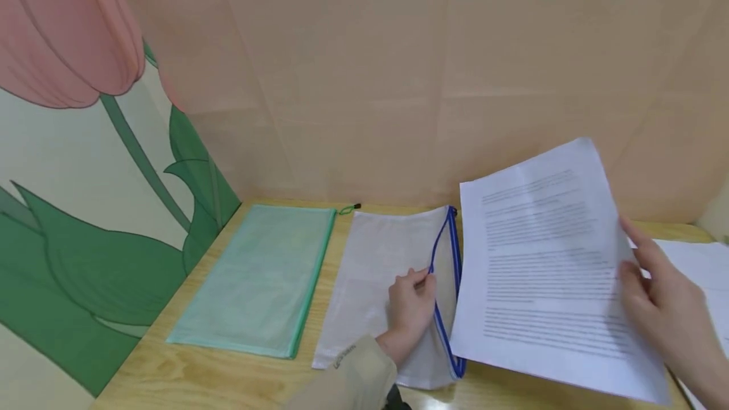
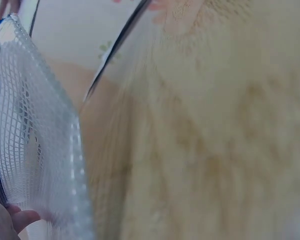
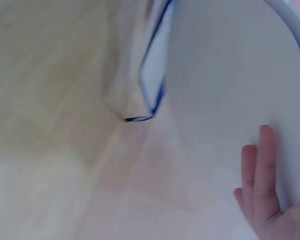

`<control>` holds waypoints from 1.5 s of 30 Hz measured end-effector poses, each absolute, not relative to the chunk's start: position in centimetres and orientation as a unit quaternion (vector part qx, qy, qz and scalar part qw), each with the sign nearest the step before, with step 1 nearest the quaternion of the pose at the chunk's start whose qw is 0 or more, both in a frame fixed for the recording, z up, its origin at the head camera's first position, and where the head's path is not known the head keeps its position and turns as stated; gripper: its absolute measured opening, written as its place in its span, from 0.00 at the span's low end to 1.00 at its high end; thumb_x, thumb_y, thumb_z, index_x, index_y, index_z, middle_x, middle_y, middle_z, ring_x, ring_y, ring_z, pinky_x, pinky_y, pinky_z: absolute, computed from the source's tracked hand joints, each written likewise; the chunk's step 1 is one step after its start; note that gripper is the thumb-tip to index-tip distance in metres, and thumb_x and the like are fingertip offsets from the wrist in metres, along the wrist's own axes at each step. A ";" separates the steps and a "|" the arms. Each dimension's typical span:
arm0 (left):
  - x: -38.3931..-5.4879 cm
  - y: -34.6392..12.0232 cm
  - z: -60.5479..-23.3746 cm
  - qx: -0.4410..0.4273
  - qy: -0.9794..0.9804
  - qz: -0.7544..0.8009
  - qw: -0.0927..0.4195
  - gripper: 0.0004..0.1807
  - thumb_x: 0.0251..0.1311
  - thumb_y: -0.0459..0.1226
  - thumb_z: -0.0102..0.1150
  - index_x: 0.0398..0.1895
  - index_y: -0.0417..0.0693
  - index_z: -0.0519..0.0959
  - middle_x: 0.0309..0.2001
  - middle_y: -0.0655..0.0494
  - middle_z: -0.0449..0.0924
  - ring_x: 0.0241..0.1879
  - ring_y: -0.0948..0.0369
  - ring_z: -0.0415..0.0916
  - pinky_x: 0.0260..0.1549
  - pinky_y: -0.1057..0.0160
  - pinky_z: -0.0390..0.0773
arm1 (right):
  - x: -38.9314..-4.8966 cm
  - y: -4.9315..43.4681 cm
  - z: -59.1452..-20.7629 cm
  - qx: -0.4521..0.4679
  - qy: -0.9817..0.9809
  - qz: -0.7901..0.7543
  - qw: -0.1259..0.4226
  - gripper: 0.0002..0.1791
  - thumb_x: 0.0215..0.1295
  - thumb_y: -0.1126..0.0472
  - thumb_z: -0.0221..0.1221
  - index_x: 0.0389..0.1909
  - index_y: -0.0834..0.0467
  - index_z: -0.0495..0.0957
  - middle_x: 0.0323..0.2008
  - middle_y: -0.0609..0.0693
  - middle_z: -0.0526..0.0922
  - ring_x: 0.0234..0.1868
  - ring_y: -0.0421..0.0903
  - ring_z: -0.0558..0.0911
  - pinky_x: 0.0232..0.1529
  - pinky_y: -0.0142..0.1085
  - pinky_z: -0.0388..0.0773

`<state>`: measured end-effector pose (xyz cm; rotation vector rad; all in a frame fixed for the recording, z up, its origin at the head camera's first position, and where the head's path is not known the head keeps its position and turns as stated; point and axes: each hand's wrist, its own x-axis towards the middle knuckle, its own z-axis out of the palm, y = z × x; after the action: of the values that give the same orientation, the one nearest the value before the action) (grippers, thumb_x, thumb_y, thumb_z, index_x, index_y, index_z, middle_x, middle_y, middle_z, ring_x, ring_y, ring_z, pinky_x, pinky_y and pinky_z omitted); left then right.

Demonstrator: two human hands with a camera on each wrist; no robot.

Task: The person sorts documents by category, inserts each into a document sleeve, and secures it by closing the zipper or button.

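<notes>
A clear mesh zip pouch (image 1: 359,290) with a blue zipper lies on the table, its mouth facing right. My left hand (image 1: 411,305) pinches the upper edge of that mouth and lifts it, so the pouch gapes. In the left wrist view, the raised mesh pouch (image 2: 40,120) fills the left side, thumb at its edge. Just right of the mouth, my right hand (image 1: 663,296) holds a printed paper (image 1: 535,258) by its right edge, tilted above the table. Straight fingers (image 3: 266,175) lie along the back of the paper (image 3: 215,90) in the right wrist view.
A green mesh zip pouch (image 1: 250,283) lies flat at the left, its zipper closed and a green pull cord (image 1: 348,209) at the top corner. More white paper (image 1: 691,261) lies at the far right. Behind the wooden table (image 1: 216,378) stands a wall covering (image 1: 353,81).
</notes>
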<state>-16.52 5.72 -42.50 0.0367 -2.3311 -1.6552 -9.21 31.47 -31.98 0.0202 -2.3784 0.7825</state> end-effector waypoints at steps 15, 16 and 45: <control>-16.5 6.2 -42.4 0.022 -0.812 -0.565 0.144 0.09 0.57 0.35 0.60 0.39 0.48 0.87 0.42 0.48 0.86 0.55 0.50 0.78 0.64 0.48 0.65 | -8.5 29.6 -32.2 0.049 -0.917 0.270 0.290 0.36 0.57 0.75 0.51 0.70 0.57 0.62 0.34 0.72 0.78 0.21 0.25 0.61 0.21 0.22 0.55; -16.6 6.2 -42.3 0.023 -0.811 -0.567 0.141 0.09 0.57 0.36 0.60 0.39 0.48 0.87 0.42 0.49 0.86 0.55 0.50 0.78 0.64 0.48 0.65 | -8.5 29.8 -32.3 0.050 -0.919 0.269 0.283 0.36 0.58 0.75 0.52 0.70 0.57 0.62 0.38 0.71 0.79 0.23 0.24 0.62 0.22 0.20 0.56; -16.1 6.2 -42.1 -0.001 -0.822 -0.556 0.123 0.11 0.60 0.37 0.58 0.43 0.47 0.85 0.43 0.51 0.85 0.59 0.46 0.74 0.68 0.46 0.57 | -11.5 32.4 -32.2 0.123 -0.930 0.289 0.192 0.38 0.63 0.75 0.53 0.73 0.50 0.58 0.43 0.78 0.75 0.23 0.23 0.63 0.24 0.20 0.57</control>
<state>-16.15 6.23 -42.15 -0.0017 -2.3982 -1.6226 -11.48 32.37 -32.21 0.3445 -2.6093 0.8121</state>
